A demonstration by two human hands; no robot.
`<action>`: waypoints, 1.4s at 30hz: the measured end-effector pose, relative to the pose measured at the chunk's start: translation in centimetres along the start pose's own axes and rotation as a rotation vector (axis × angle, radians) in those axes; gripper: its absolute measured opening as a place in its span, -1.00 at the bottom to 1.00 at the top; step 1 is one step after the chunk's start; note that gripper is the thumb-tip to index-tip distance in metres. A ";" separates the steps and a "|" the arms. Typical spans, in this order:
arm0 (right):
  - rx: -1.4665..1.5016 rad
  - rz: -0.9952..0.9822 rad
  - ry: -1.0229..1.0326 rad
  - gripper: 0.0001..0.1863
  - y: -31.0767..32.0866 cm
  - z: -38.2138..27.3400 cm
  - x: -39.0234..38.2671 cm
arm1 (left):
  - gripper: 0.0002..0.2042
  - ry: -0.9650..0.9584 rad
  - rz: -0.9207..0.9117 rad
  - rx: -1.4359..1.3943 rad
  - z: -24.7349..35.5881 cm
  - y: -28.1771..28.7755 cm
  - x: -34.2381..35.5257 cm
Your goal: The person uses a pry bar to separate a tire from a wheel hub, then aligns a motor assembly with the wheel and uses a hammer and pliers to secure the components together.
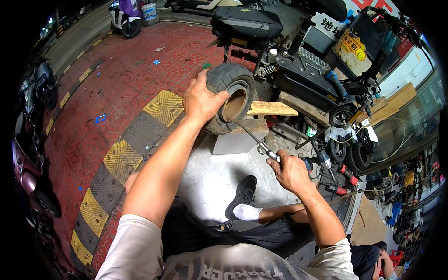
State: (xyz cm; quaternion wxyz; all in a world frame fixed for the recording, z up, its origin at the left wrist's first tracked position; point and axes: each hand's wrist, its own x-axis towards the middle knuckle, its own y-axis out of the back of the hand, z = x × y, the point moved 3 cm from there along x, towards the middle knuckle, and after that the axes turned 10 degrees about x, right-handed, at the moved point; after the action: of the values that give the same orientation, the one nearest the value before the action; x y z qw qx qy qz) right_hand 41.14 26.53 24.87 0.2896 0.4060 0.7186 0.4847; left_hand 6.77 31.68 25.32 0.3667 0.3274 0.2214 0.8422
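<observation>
Shirt (224, 266): light grey, dark print, at 6 o'clock, nearest the camera.
Legs: dark trousers; one leg stretched out toward 3 o'clock, white sock (247, 213) and black shoe (242, 193) just past the knee.
Right hand (290, 171): at about 4 o'clock from centre, fingers closed tight round the near end of a metal lever tool (252, 138).
Lever tool: thin dark rod with a shiny end at the hand; ran up toward 11 o'clock, far tip inside the opening of the tyre.
Left hand (202, 99): at about 12 o'clock from centre, fingers curled over the left rim of the tyre, clamped on it, thumb at the opening.
Tyre (231, 95): small, black, knobbly tread, standing on edge, hollow centre facing the camera, brownish inside; sat at centre, just past both hands.
Block (235, 142): grey, under the tyre, touching it.
Plank (273, 109): pale wood, flat, at 3 o'clock of the tyre, just beside it.
Floor (212, 179): grey concrete under the legs.
Ramp strip (123, 158): yellow and black, running 7 to 12 o'clock on the left.
Paving (126, 79): red brick beyond the strip.
Scooter (298, 74): black, tipped over, at 1 o'clock behind the tyre; small wheels at 3 o'clock.
Power tools (326, 163): on the floor, 3 o'clock of the right hand, near.
Parked scooters (126, 18): far, 11 o'clock.
</observation>
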 end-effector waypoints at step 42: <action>0.032 0.056 0.001 -0.54 2.9 -1.4 2.8 | -0.02 0.031 -0.022 0.019 -0.2 0.5 -0.4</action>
State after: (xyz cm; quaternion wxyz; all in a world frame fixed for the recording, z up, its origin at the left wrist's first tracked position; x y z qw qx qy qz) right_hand 39.52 28.92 28.04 0.2692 0.4304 0.7146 0.4813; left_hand 6.58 31.01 25.32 0.3694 0.3151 0.2387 0.8410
